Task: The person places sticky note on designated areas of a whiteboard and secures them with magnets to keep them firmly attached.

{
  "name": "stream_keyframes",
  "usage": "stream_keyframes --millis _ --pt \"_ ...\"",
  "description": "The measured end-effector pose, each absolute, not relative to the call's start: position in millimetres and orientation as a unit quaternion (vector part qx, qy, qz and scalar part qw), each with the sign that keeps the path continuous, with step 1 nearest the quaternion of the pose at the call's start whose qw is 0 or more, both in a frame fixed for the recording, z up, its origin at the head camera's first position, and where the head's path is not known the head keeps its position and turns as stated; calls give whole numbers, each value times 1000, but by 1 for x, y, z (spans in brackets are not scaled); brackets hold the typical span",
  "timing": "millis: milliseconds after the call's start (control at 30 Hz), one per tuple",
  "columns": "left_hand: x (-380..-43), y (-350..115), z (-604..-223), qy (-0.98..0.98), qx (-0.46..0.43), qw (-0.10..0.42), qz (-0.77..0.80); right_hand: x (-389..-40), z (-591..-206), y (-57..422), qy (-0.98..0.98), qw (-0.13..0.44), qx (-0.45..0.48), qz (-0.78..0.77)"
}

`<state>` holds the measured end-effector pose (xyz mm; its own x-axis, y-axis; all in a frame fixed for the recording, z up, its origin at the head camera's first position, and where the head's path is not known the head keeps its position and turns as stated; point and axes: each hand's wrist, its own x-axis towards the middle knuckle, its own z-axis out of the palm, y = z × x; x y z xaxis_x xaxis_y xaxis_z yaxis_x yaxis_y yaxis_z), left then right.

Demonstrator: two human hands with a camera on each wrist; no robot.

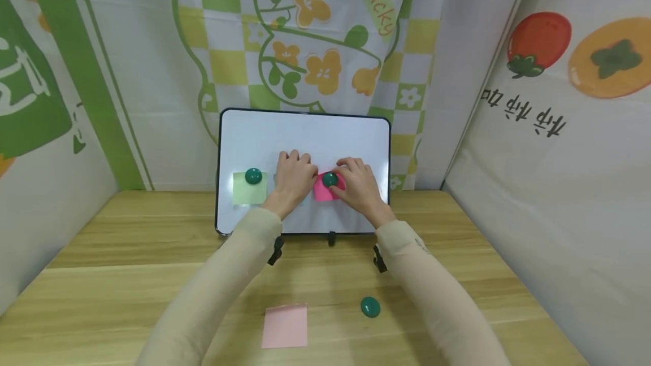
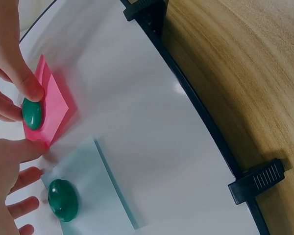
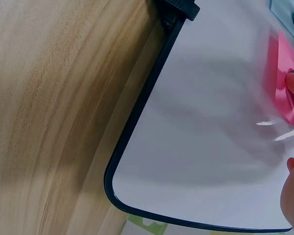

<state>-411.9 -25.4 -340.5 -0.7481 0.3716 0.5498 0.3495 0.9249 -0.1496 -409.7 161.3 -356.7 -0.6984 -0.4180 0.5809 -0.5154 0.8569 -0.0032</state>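
A bright pink sticky note [image 1: 321, 192] lies against the whiteboard [image 1: 305, 134], its lower edge lifting away. On it my right hand [image 1: 360, 185] pinches a green round magnet [image 2: 32, 114] between thumb and fingers. My left hand [image 1: 295, 178] touches the note's left edge with one straight digit, its other fingers spread over the board. Below that hand, in the left wrist view, a light blue note [image 2: 95, 186] hangs under another green magnet [image 2: 63, 200]. A pale green note [image 1: 249, 194] with its own green magnet [image 1: 253, 175] is at the board's left.
On the wooden table [image 1: 127, 298] in front lie a pale pink note [image 1: 285, 326] and a loose green magnet [image 1: 370, 306]. Black clips [image 2: 257, 181] grip the board's lower edge. Printed curtains [image 1: 325, 44] stand behind and at both sides.
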Motion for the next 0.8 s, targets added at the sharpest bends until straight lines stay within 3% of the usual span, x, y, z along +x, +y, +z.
stream_keyframes --millis 333,567,800 --pt "-415 -26 -340 -929 -191 309 68 -412 -362 156 -895 336 277 96" --pt "-412 -23 -337 -940 -189 270 87 -412 -363 153 -903 326 266 92" --pt "-412 -22 -337 -936 -184 290 79 -413 -358 151 -910 321 251 79"
